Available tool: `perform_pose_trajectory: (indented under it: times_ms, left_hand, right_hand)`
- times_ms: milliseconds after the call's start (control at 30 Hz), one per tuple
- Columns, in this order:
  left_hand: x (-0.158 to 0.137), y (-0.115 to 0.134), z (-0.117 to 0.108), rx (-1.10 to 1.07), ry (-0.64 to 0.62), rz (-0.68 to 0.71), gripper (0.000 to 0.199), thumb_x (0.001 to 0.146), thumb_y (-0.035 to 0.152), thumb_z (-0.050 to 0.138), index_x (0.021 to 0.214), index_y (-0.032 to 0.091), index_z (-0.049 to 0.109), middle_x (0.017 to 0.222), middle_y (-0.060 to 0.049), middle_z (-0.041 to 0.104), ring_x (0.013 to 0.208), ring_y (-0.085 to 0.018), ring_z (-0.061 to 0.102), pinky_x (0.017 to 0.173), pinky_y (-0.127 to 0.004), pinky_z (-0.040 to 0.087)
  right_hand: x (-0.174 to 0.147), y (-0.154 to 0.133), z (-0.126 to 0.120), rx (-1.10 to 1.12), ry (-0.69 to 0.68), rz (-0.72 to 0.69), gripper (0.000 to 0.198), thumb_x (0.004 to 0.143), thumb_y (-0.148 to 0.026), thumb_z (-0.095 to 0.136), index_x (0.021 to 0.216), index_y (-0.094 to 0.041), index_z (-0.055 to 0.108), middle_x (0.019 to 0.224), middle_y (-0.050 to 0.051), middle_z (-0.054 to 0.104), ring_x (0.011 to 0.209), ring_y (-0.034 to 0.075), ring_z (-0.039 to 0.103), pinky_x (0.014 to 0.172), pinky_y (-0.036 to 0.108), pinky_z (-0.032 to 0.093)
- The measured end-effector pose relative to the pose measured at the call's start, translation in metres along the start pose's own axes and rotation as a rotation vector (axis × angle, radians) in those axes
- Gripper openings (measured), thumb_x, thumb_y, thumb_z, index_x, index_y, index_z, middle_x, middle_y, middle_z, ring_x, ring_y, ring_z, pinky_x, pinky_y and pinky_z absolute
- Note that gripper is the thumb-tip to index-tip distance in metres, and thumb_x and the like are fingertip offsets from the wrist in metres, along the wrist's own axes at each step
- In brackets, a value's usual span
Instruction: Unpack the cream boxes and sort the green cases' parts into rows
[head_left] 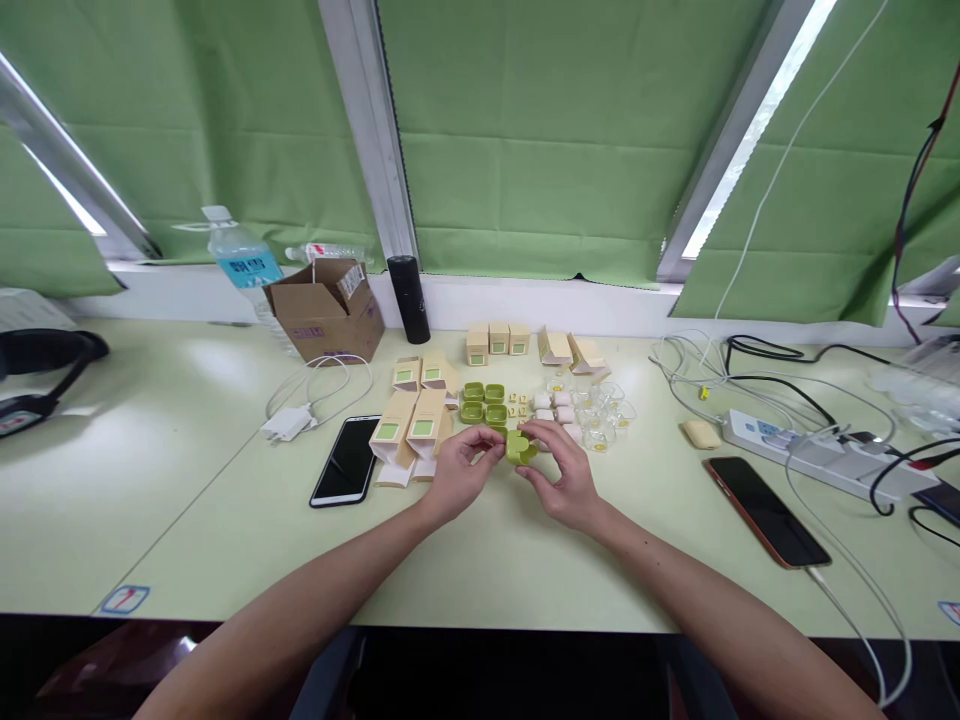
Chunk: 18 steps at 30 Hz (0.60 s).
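Observation:
My right hand [564, 480] grips a small olive-green plastic case piece [520, 448] with a rounded cutout between thumb and fingers, just above the table. At its left edge, my left hand [465, 472] is closed in a pinch; whatever is between those fingertips is too small to make out. Just beyond the hands stand several green square trays [472, 411] and tiny yellowish pieces [518, 406]. White rounded pieces [562, 400] and clear plastic covers [600, 415] lie to their right. Beige cartons with green labels [427, 415] are left of my left hand.
More beige boxes [498, 340] line the back. A cardboard box [330, 310], water bottle [247, 260] and black cylinder [409, 300] stand back left. Phones lie left [346, 462] and right [766, 510]. A power strip [817, 450] with tangled cables occupies the right.

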<state>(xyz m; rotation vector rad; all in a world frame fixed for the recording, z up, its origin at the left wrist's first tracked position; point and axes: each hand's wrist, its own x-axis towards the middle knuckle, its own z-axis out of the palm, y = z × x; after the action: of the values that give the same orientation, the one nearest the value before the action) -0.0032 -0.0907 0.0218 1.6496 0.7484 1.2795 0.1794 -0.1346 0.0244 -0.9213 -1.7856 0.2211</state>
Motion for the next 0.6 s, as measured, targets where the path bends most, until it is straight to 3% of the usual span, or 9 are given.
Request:
perform_pose_trajectory:
  times_ms: [333,600]
  left_hand:
    - [-0.001,0.003,0.001,-0.050,0.055,-0.007,0.014,0.083,0.028,0.072,0.077,0.016,0.069,0.069,-0.003,0.069,0.062,-0.013,0.064,0.060,-0.026,0.057]
    - [-0.007,-0.007,0.004,0.084,0.116,0.202,0.011,0.090,0.024,0.064,0.082,0.018,0.069,0.078,-0.005,0.071,0.073,-0.016,0.068,0.067,-0.030,0.059]
  right_hand:
    - [-0.001,0.000,0.002,0.036,0.027,0.027,0.044,0.089,-0.023,0.067,0.132,-0.026,0.059,0.116,0.011,0.066,0.108,0.026,0.066,0.086,0.042,0.059]
    - [-0.004,0.004,0.007,0.139,0.035,0.111,0.044,0.087,-0.026,0.073,0.130,-0.027,0.063,0.104,0.007,0.065,0.095,0.023,0.064,0.081,0.040,0.058]
